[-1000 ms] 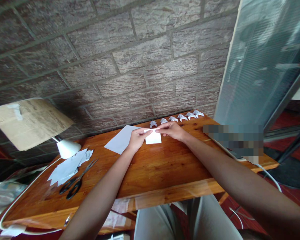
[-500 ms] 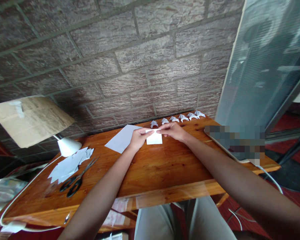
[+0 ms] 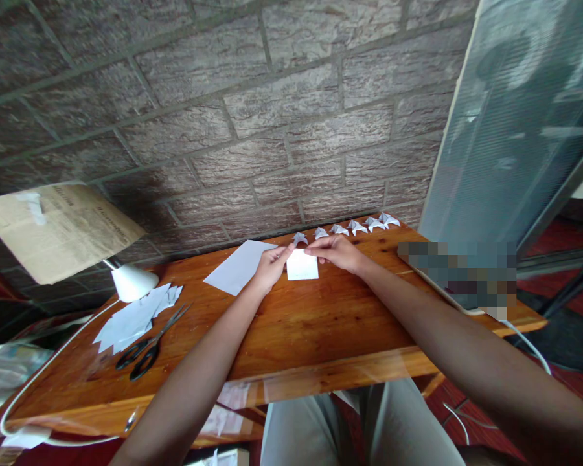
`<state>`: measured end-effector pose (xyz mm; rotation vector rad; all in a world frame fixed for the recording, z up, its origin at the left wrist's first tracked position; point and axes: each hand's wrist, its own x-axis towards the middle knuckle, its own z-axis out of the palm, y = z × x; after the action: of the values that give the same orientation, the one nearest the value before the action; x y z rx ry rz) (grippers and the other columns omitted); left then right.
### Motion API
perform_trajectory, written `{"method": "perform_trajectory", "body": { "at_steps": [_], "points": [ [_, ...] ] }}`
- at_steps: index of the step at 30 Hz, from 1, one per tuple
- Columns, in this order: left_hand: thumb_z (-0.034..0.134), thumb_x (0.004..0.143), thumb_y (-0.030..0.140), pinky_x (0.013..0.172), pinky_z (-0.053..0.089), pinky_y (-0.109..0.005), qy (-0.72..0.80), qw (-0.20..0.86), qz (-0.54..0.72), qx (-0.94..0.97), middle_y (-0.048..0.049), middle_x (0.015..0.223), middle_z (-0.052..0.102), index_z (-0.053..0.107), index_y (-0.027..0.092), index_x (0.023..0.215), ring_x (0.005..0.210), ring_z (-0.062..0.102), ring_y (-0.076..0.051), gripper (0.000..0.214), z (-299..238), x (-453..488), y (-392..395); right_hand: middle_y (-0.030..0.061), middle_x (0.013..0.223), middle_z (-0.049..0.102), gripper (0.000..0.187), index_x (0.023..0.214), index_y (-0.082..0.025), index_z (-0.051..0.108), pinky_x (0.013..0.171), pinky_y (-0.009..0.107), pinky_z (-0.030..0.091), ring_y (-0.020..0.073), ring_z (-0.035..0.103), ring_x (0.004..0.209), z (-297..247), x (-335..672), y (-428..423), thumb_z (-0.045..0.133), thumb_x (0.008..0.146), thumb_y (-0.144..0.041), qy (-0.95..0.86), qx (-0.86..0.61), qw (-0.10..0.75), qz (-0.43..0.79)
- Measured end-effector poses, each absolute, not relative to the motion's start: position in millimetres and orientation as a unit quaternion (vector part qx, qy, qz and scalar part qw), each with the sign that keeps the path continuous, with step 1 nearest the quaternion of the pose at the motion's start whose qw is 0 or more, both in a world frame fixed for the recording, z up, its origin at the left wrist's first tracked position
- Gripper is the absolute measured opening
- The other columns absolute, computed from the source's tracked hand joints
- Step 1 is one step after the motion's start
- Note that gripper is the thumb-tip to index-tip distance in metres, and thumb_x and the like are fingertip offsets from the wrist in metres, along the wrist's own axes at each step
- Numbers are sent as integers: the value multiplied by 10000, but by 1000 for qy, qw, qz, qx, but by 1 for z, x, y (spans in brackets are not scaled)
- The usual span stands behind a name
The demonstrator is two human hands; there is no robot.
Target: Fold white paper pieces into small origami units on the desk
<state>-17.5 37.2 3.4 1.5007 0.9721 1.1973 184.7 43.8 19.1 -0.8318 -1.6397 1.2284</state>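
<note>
A small white square of paper (image 3: pixel 302 266) is held up over the middle of the wooden table. My left hand (image 3: pixel 271 266) pinches its upper left corner, thumb uppermost. At the top right edge, my right hand (image 3: pixel 337 252) grips the same paper between thumb and fingers. Just behind my hands stands a folded paper figure (image 3: pixel 299 239), the leftmost in a row of several pointed white ones. A larger white sheet (image 3: pixel 240 266) lies flat to the left of my left hand.
Black-handled scissors (image 3: pixel 150 349) and a pile of paper pieces (image 3: pixel 131 320) lie at the left, by a white-based lamp (image 3: pixel 133 283) with a brown paper shade. A blurred-out flat device (image 3: pixel 459 278) with a white cable sits at the right. A stone-block wall (image 3: pixel 272 129) rises behind the table (image 3: pixel 320 336).
My left thumb has slid left from the middle of the paper's top edge to its left corner. More of the paper's face shows, and it has shifted slightly right.
</note>
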Motion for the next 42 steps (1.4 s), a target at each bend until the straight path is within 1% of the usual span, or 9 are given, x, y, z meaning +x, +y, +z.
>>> {"method": "perform_trajectory", "body": {
  "at_steps": [5,14,19,24,30,33,37,39,42],
  "points": [
    [669,732,589,616,481,-269,390,487,486,612,-38,726,704,739,128,839,639,626,-161,478,5,-17,36,-28,521,566,384,815,-136,757,513,253,328,90,439,507,20,184,42,772,634,-474,-660,-340,444,501],
    [678,695,629,686,528,-313,401,493,490,596,-43,719,707,732,138,811,651,654,-176,507,6,-14,34,-16,551,585,412,799,-127,745,502,247,318,87,448,508,19,186,44,783,612,-493,-634,-345,466,512],
    [684,687,626,649,519,-293,396,490,495,599,-30,709,695,723,147,794,637,642,-171,493,7,-14,33,-25,527,569,425,822,-128,745,483,235,294,78,443,492,19,187,46,784,612,-495,-642,-345,452,514],
    [656,726,614,615,495,-268,402,484,503,593,-9,667,659,710,137,805,614,604,-147,486,2,-14,36,-24,538,581,397,818,-129,741,483,227,302,76,453,494,15,187,49,777,630,-477,-645,-345,451,512],
    [624,766,597,579,443,-232,403,452,525,598,-5,646,642,704,123,793,596,563,-124,481,0,-16,40,-10,590,614,385,819,-132,737,477,221,308,81,471,509,12,188,51,775,635,-467,-666,-352,423,504],
    [628,777,571,601,450,-228,400,441,544,591,-16,711,676,705,130,892,635,586,-125,462,1,-17,41,-16,569,601,375,790,-132,727,466,219,295,77,464,495,13,187,50,772,638,-472,-666,-358,419,503],
    [739,702,490,573,446,-219,398,416,554,602,-6,728,693,638,155,1110,634,606,-128,537,0,-16,42,-34,510,557,362,729,-135,702,454,217,275,72,440,468,16,188,49,767,642,-481,-648,-367,442,499],
    [766,676,463,573,454,-223,397,412,555,604,-21,763,710,631,153,1115,644,621,-136,554,0,-15,42,-32,518,567,356,730,-139,699,453,215,279,71,445,467,17,188,49,766,648,-478,-637,-372,452,502],
    [753,687,467,631,500,-259,400,409,566,593,-51,838,730,635,149,1098,704,653,-162,532,0,-16,42,5,652,665,349,792,-148,718,455,207,305,69,489,491,17,188,50,776,647,-460,-631,-370,450,513]
  ]
}}
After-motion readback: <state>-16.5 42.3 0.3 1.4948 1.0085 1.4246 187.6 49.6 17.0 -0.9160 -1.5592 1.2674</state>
